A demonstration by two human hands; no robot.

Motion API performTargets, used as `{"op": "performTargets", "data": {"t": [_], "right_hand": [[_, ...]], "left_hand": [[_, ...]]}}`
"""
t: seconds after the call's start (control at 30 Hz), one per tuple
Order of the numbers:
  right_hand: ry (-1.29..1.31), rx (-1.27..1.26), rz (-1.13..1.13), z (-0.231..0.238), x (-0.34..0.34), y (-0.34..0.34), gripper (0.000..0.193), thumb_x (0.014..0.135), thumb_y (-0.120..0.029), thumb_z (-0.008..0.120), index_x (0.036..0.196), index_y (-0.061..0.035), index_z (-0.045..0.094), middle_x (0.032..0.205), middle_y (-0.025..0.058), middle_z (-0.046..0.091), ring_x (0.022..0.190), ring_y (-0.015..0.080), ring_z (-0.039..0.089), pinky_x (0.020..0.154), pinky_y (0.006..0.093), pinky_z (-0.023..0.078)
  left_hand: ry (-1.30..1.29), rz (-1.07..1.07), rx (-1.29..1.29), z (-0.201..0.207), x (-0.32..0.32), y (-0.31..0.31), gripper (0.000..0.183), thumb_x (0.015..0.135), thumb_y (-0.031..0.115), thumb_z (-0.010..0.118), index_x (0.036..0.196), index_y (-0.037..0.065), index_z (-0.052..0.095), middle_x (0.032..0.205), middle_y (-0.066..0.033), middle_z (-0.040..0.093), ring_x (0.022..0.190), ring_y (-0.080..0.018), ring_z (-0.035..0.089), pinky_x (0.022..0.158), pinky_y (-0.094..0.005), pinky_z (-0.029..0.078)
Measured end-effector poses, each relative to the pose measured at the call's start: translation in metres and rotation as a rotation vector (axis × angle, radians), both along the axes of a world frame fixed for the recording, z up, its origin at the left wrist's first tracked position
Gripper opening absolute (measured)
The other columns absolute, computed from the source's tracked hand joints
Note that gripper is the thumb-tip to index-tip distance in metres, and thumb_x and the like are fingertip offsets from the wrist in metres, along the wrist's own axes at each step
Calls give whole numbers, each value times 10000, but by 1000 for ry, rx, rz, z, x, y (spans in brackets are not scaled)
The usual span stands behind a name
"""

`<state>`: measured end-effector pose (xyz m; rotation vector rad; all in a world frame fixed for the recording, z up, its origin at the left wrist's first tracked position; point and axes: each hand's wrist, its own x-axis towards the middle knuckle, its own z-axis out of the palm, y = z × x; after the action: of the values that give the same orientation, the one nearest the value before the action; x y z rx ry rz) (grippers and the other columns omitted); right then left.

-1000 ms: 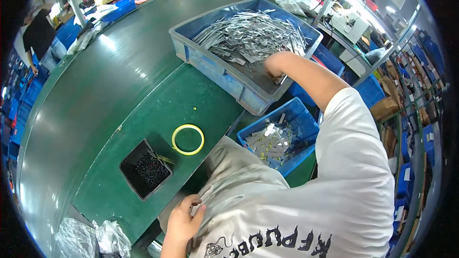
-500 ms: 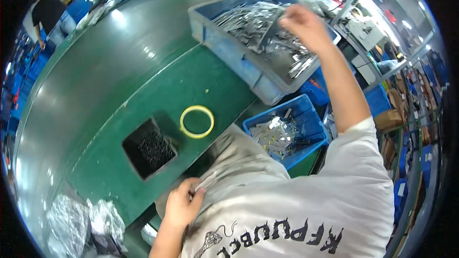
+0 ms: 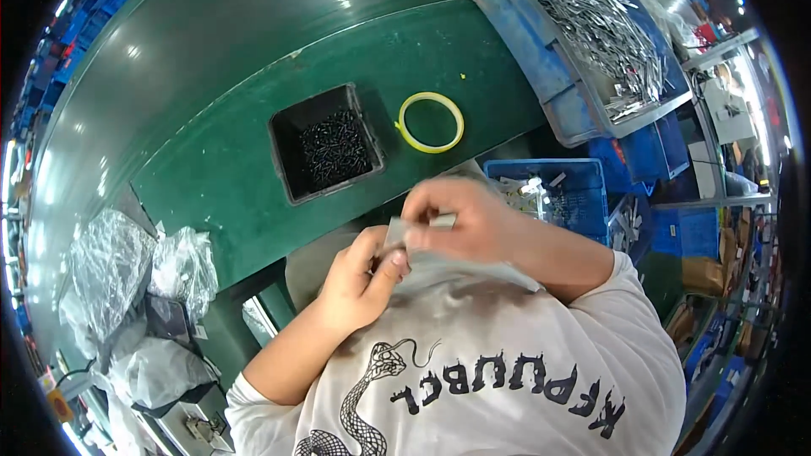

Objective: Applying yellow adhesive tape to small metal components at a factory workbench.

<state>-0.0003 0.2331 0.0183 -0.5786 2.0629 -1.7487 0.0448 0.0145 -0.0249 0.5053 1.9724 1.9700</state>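
Observation:
In front of my shirt my two hands meet around a thin, flat grey metal strip (image 3: pixel 394 232). My left hand (image 3: pixel 359 283) is closed, with its thumb and curled fingers pinching the lower end of the strip. Just to the right, my right hand (image 3: pixel 465 224) has its fingers bent over the upper part, slightly smeared by motion. Most of the strip is covered by the fingers. Ahead of the hands on the green bench stand a black bin (image 3: pixel 287 160) of small black parts and a roll of yellow tape (image 3: pixel 459 122) lying flat.
A large blue-grey crate (image 3: pixel 528 42) full of metal strips stands at the far right. Below it sits a smaller blue bin (image 3: pixel 604 194) with loose metal pieces. Clear plastic bags (image 3: pixel 110 262) lie at the left. The green bench (image 3: pixel 228 203) curves away ahead.
My right hand has come back from the large crate to my left hand, bringing a flat strip. My left hand has risen from my lap. The view has shifted, too.

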Motion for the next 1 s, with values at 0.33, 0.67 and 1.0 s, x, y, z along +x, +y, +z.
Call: {"op": "performTargets", "data": {"t": [0.33, 0.67, 1.0], "right_hand": [[859, 699, -350, -66, -39, 24, 168, 826, -102, 721, 969, -68, 638, 1048, 97, 670, 966, 315, 637, 977, 466, 401], [597, 218, -118, -8, 24, 22, 185, 960, -131, 653, 997, 34, 577, 712, 82, 606, 658, 169, 489, 556, 261, 397], [677, 210, -78, -9, 20, 14, 160, 910, -126, 700, 944, 19, 644, 731, 63, 618, 559, 205, 475, 625, 338, 421]], "left_hand": [[-301, 182, 274, -19, -8, 2, 135, 1068, 161, 465, 1058, 34, 508, 781, -32, 630, 666, -90, 564, 613, -234, 467], [-441, 109, 325, 6, -11, -4, 207, 1088, 216, 410, 1079, 19, 473, 826, -109, 646, 607, -145, 618, 561, -268, 517], [-406, 99, 246, 6, -5, -3, 188, 1069, 183, 477, 1091, 3, 525, 829, -57, 645, 652, -108, 621, 580, -249, 530]]}}
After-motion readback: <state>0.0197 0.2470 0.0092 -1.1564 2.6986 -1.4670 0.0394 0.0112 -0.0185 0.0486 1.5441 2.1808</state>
